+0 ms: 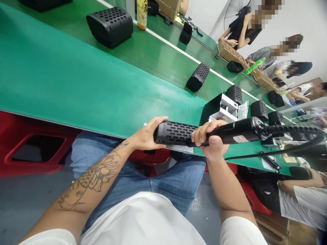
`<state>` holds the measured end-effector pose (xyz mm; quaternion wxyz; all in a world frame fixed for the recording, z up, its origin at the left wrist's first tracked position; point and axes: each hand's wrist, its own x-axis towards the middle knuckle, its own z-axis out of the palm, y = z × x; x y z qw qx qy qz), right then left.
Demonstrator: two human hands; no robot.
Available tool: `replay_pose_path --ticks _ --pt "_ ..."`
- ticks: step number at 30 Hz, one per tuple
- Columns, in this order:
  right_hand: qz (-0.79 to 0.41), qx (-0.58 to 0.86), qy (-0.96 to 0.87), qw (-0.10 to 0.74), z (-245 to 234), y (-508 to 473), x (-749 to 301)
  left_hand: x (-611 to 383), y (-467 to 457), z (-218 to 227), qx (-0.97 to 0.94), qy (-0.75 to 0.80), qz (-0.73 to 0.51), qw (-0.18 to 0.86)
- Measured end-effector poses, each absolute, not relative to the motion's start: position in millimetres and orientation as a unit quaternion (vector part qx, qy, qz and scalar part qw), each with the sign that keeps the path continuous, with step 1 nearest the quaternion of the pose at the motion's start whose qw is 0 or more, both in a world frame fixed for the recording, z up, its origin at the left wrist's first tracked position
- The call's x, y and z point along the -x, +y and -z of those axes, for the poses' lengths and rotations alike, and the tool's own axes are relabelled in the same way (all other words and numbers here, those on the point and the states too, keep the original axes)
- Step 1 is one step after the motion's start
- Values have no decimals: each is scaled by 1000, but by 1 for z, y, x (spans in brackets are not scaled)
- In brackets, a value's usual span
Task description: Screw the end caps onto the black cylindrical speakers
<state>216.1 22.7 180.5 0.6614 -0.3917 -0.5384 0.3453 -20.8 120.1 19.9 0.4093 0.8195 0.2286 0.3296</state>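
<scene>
My left hand (148,134) grips the left end of a black housing (176,132) with slotted holes, thumb and fingers on opposite sides. The housing lies sideways at the near edge of the green table. My right hand (213,139) is wrapped around a black corded electric screwdriver (235,131). Its front end reaches the housing's right part, but my fingers hide the tip, so I cannot tell whether it touches a screw. A coiled cord (293,129) runs off to the right from the tool's back end.
A black and silver machine (221,109) stands just beyond my right hand. More black housings, such as one (109,27) at upper left and another (198,77), sit on the green conveyor (163,54). A yellow bottle (142,13) stands behind. Co-workers sit across and to my right.
</scene>
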Motion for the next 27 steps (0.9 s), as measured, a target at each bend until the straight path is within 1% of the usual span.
replay_pose_path --ticks 5,13,17,19,21,24,26,27 --pt "-362 353 -573 645 -177 21 -216 20 120 -23 -820 229 -324 412" --pt "-395 359 -581 615 -174 24 -221 21 119 -25 -818 243 -314 415" --pt "-409 391 -583 583 -172 14 -223 23 118 -23 -825 238 -318 401" --pt "-400 394 -578 593 -178 12 -231 22 117 -21 -830 237 -325 386" --pt "-339 400 -555 646 -188 15 -249 21 116 -19 -834 241 -336 367" --pt "-143 442 -487 740 -201 34 -298 17 114 -15 -841 233 -356 334" --pt "-22 479 -456 750 -200 51 -337 16 114 -13 -847 222 -364 318" --pt "6 493 -454 742 -196 58 -354 15 114 -12 -849 221 -363 315"
